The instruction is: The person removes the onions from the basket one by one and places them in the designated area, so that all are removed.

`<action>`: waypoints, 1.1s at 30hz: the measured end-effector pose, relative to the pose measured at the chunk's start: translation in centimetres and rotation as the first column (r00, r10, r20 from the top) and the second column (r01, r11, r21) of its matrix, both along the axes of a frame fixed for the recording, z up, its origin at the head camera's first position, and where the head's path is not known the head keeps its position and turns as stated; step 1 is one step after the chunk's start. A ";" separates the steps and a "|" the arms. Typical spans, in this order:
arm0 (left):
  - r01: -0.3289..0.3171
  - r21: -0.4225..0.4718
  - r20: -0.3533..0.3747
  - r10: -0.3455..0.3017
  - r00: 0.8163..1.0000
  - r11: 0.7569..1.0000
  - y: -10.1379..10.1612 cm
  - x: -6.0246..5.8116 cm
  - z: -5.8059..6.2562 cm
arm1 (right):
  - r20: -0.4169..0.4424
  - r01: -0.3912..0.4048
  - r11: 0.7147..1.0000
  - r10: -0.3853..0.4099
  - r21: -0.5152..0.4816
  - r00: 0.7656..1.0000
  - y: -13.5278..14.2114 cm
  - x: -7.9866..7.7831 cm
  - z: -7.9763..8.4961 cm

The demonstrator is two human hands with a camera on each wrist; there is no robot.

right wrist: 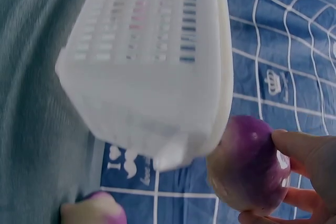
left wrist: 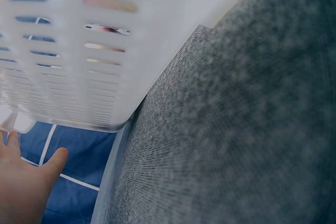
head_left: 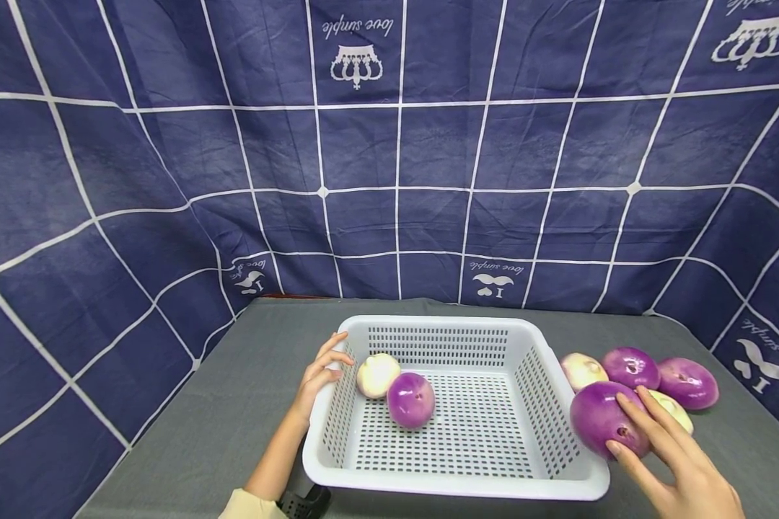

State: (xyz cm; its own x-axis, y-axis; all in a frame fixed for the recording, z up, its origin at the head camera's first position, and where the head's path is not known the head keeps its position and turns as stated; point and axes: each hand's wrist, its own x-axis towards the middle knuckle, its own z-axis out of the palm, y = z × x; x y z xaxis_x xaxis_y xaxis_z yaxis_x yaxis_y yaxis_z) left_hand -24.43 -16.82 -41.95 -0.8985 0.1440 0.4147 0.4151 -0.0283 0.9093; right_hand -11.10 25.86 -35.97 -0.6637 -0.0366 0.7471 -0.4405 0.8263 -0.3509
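A purple turnip (head_left: 606, 418) is gripped by my right hand (head_left: 684, 461) beside the right wall of a white plastic basket (head_left: 454, 486). The right wrist view shows that turnip (right wrist: 249, 166) raised near the basket's rim, with fingers and thumb round it. My left hand (head_left: 321, 378) rests on the basket's left rim, its fingers over the edge. Inside the basket, toward the left, a whitish turnip (head_left: 378, 375) touches a purple turnip (head_left: 411, 400).
Right of the basket lie a pale turnip (head_left: 583, 370), two purple turnips (head_left: 631, 367) and a partly hidden pale one (head_left: 671, 411). Grey cloth (head_left: 214, 404) covers the table. A blue checked curtain (head_left: 428, 151) hangs behind and at both sides.
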 end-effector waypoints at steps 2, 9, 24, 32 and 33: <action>-0.006 -0.003 0.005 0.006 1.000 1.000 0.0 0.0 0.1 | 0.054 0.077 0.997 -0.076 -0.017 0.996 0.5 -0.1 -0.2; 0.008 0.014 -0.001 -0.008 1.000 1.000 0.1 0.1 0.3 | 0.247 0.252 0.968 -0.244 0.000 0.938 3.0 -0.6 -0.4; -0.008 -0.005 0.029 0.008 1.000 1.000 0.0 0.1 0.1 | 0.208 0.322 0.946 -0.307 -0.039 0.929 8.5 -3.1 -2.0; 0.009 0.020 -0.011 -0.009 1.000 1.000 0.1 0.1 0.1 | 0.148 0.308 0.936 -0.285 -0.169 0.947 11.0 -4.4 -3.5; 0.008 0.022 -0.010 -0.007 1.000 1.000 0.1 0.1 0.1 | 0.140 0.302 0.936 -0.279 -0.180 0.950 11.3 -4.6 -3.7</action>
